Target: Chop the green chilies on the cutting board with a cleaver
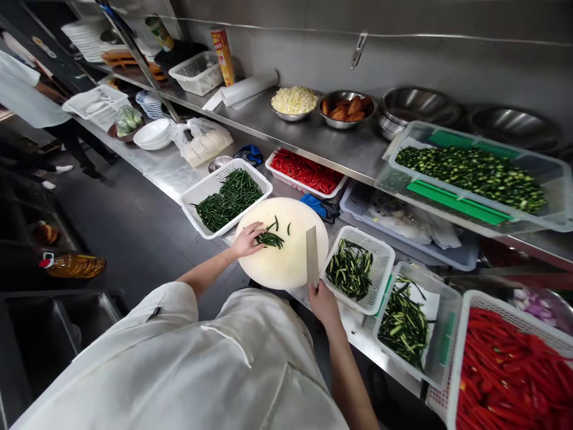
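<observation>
My left hand [248, 239] rests on a small bunch of green chillies [270, 239] lying on the round white cutting board [286, 263]. My right hand [323, 303] grips the handle of a cleaver [311, 257], its blade standing edge-down on the board to the right of the chillies. A white basket of whole green chillies [228, 199] sits just left of the board. A white basket of cut green chillies [350, 269] sits just right of it.
A clear tub of cut green chillies [404, 324] and a basket of red chillies [505, 370] stand at right. On the raised shelf are a red chilli tray [305, 172], metal bowls [344, 108] and a sliced-greens tub [474, 172]. A person [27, 98] stands far left.
</observation>
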A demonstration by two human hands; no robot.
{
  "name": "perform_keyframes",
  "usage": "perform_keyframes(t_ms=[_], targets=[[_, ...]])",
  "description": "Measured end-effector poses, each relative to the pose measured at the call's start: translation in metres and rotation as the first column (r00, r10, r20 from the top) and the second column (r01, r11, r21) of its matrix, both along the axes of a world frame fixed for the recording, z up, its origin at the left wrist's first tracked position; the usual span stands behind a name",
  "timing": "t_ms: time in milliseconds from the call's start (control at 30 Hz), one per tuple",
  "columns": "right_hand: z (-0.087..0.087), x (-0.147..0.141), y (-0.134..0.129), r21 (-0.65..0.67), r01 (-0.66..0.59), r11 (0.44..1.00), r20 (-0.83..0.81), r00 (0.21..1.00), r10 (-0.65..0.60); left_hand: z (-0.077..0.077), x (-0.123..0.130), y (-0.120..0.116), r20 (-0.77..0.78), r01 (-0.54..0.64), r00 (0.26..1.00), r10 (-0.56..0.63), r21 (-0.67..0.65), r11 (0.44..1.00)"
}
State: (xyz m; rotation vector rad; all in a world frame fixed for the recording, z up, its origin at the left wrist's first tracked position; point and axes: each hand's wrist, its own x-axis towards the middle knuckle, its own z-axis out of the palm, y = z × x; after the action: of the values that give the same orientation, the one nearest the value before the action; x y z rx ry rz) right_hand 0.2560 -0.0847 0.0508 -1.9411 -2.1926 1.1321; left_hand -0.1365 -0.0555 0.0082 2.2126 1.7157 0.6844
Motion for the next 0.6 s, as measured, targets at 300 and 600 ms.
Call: perform_keyframes(t_ms=[300, 600], targets=[[0.014, -0.021, -0.031, -0.080, 0.218, 0.973, -0.143, 0.963, -0.228, -0.001, -0.007, 0.026, 0.047, -0.022, 0.999, 0.020, 0.031, 0.999], [0.012, -0.028, -0.076, -0.088, 0.324, 0.942, -0.183, 0.924, -0.335, 0.012, -0.007, 0.042, -0.151, 0.167, 0.974, -0.170, -0.033, 0.985]])
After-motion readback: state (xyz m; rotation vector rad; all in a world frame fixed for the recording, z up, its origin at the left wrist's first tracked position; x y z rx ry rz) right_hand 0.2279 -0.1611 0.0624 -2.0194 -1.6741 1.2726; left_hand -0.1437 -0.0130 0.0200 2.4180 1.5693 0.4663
